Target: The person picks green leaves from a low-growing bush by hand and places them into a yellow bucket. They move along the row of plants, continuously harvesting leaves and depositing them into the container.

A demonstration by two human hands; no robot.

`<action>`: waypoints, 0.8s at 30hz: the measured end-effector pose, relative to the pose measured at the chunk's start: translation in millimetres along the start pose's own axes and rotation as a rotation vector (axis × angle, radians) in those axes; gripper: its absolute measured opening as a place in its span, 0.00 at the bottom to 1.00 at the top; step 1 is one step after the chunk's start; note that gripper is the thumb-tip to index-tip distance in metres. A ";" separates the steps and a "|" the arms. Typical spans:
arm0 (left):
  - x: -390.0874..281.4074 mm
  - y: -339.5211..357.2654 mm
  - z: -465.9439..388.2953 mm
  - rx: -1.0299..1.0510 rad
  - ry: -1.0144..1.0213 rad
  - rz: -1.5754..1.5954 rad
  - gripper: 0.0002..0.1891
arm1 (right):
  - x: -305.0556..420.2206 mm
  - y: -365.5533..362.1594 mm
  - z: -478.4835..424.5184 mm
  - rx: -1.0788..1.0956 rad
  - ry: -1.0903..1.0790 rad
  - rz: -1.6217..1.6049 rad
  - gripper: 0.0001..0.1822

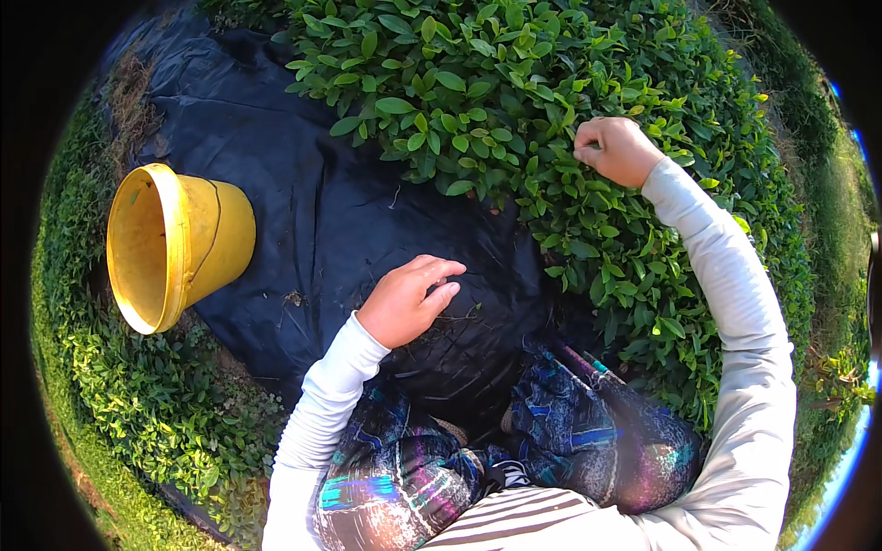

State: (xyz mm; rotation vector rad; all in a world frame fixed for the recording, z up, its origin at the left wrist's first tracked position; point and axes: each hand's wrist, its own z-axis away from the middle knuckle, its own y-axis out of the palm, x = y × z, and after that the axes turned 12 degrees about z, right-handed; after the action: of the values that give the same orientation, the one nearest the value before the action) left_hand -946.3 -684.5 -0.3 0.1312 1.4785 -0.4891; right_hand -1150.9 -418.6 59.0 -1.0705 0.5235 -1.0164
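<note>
Over the edge of a dense leafy green shrub (475, 103), my right hand (619, 150) has its thumb and fingers brought together among the upper leaves. Whether a leaf is pinched between the fingertips is hidden. My left hand (412, 299) hovers above the black plastic sheet (372, 220), fingers bent and thumb apart, with nothing visible in it. To its left, a yellow plastic bucket (220, 231) lies tipped on its side, its mouth facing left. A thin wire handle rests against the bucket's wall, and a few leaf bits cling inside.
Lower left, another row of low green bushes (158, 399) borders the sheet. Dry grass (131, 103) lies along the sheet's upper left edge. My knees in patterned trousers (586, 434) are bent close to the shrub. A grassy strip (841, 227) runs along the right.
</note>
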 end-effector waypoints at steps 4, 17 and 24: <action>0.8 -2.7 1.2 0.001 -0.028 0.051 0.11 | 14.8 -30.0 5.2 -0.016 -0.004 -1.028 0.10; 5.0 0.3 -0.9 -0.009 -0.037 0.114 0.12 | -5.9 -3.0 -5.1 -0.304 -0.229 0.490 0.09; 9.5 -3.6 4.1 -0.007 -0.070 0.094 0.12 | -5.6 5.9 -8.4 -0.278 -0.070 0.556 0.08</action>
State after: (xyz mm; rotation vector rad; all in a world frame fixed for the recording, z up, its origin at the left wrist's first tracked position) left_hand -943.8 -691.5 -8.3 0.1762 1.3990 -0.4088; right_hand -1157.6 -416.9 49.5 -1.1118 0.8644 -0.4232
